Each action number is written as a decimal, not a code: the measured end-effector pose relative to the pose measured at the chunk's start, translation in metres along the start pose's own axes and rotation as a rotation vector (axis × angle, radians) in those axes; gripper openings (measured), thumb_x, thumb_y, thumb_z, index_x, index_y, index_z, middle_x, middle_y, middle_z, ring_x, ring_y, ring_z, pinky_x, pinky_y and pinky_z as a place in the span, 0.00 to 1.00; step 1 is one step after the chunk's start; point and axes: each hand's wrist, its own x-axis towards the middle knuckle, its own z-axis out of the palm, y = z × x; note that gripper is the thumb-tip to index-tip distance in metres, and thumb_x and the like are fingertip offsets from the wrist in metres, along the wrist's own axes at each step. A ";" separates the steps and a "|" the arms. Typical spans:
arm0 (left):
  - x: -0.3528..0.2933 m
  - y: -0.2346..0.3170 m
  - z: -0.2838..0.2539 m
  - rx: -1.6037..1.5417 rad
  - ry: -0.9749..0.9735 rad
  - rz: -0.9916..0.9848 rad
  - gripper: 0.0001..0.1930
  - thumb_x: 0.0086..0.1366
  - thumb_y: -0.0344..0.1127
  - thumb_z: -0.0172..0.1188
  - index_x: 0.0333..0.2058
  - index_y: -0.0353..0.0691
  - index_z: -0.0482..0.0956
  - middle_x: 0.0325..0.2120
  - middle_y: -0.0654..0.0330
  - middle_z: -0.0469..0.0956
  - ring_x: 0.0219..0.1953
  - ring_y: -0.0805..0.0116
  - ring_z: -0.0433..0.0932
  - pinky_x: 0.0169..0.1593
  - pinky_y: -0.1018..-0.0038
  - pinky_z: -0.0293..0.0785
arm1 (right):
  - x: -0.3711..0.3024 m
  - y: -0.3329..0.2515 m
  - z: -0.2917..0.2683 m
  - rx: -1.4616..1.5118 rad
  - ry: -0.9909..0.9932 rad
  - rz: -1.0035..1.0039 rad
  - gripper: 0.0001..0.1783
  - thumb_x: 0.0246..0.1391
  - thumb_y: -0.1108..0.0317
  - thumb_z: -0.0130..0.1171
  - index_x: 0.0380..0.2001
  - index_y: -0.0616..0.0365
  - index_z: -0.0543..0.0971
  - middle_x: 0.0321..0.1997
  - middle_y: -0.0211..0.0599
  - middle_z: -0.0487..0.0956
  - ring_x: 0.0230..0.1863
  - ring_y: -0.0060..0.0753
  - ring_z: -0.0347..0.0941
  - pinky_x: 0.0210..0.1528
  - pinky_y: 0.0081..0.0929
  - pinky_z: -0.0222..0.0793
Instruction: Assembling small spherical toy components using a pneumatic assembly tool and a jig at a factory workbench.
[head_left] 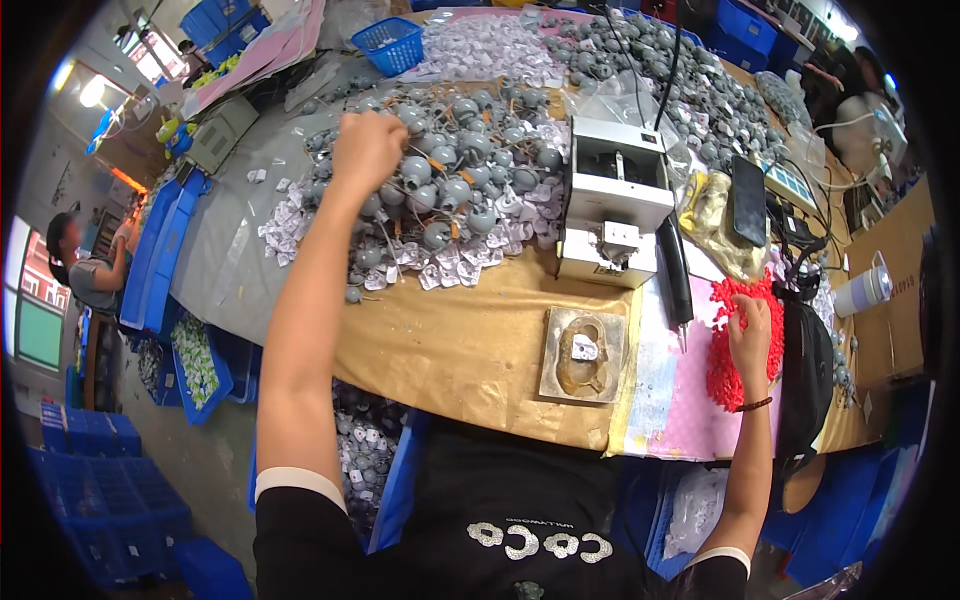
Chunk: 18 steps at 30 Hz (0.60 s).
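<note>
My left hand (370, 150) is at the left side of a heap of round grey plastic parts (440, 165), fingers curled; what they hold, if anything, is hidden. On the right, my right hand (752, 335) reaches into a pile of small red pieces (728, 375), its fingers bent together among them. Whether a red piece is between the fingertips is too small to tell. Between my arms, near the table's front edge, lies a metal block with a rounded recess (552, 375). A small white part (584, 347) sits inside that recess.
Behind the block stands a white machine (612, 195), with a black handheld tool (676, 275) to its right. A dark phone (748, 200) lies farther back. White pieces (455, 268) surround the grey heap. A blue basket (390, 48) is at the back; a white cup (862, 290) is far right.
</note>
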 end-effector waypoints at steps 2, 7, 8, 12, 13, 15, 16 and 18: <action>0.011 0.009 -0.005 -0.241 0.261 0.147 0.13 0.67 0.40 0.59 0.40 0.37 0.86 0.32 0.49 0.85 0.38 0.50 0.82 0.47 0.60 0.77 | 0.002 -0.023 -0.014 0.137 -0.041 0.067 0.11 0.57 0.80 0.60 0.44 0.62 0.81 0.35 0.38 0.76 0.35 0.34 0.73 0.40 0.29 0.69; 0.041 0.042 -0.049 -0.793 0.337 0.078 0.14 0.75 0.44 0.58 0.41 0.40 0.85 0.35 0.69 0.83 0.41 0.80 0.77 0.49 0.79 0.72 | 0.002 -0.093 -0.009 0.508 -0.253 0.124 0.09 0.56 0.78 0.64 0.41 0.61 0.82 0.33 0.35 0.77 0.33 0.30 0.74 0.37 0.27 0.70; 0.051 0.029 -0.053 -0.845 0.355 0.133 0.14 0.75 0.44 0.58 0.42 0.41 0.85 0.36 0.68 0.83 0.42 0.81 0.77 0.49 0.79 0.72 | 0.001 -0.108 -0.003 0.584 -0.312 0.106 0.09 0.55 0.78 0.65 0.41 0.61 0.82 0.33 0.35 0.78 0.33 0.29 0.74 0.36 0.26 0.71; 0.021 0.066 -0.057 -0.998 0.338 0.030 0.08 0.76 0.38 0.55 0.41 0.44 0.81 0.27 0.72 0.75 0.28 0.85 0.70 0.31 0.82 0.66 | -0.014 -0.150 0.033 0.748 -0.437 -0.016 0.08 0.54 0.76 0.69 0.38 0.60 0.82 0.31 0.33 0.79 0.31 0.27 0.75 0.34 0.24 0.71; 0.021 0.073 -0.054 -1.026 0.352 0.049 0.10 0.78 0.40 0.54 0.39 0.45 0.81 0.25 0.73 0.75 0.27 0.86 0.69 0.30 0.83 0.65 | -0.018 -0.158 0.042 0.742 -0.418 -0.073 0.09 0.54 0.76 0.70 0.38 0.60 0.82 0.31 0.32 0.79 0.31 0.26 0.75 0.34 0.24 0.72; 0.042 0.073 -0.031 -0.759 0.250 0.038 0.13 0.74 0.44 0.58 0.44 0.43 0.86 0.36 0.67 0.83 0.41 0.81 0.77 0.46 0.78 0.73 | -0.021 -0.174 0.061 0.677 -0.344 -0.219 0.09 0.51 0.75 0.72 0.35 0.58 0.82 0.31 0.32 0.79 0.31 0.28 0.75 0.33 0.26 0.71; 0.031 0.101 -0.026 -0.566 0.073 0.069 0.16 0.73 0.47 0.59 0.45 0.43 0.86 0.33 0.67 0.83 0.36 0.76 0.78 0.43 0.74 0.75 | -0.024 -0.175 0.066 0.612 -0.287 -0.271 0.09 0.50 0.74 0.73 0.33 0.57 0.81 0.30 0.32 0.79 0.31 0.31 0.75 0.33 0.28 0.71; 0.023 0.092 -0.014 -0.313 -0.281 0.244 0.18 0.69 0.48 0.59 0.43 0.38 0.84 0.32 0.55 0.84 0.33 0.63 0.79 0.42 0.65 0.75 | -0.021 -0.181 0.077 0.495 -0.197 -0.444 0.11 0.47 0.73 0.74 0.30 0.55 0.79 0.31 0.31 0.79 0.33 0.35 0.74 0.35 0.33 0.70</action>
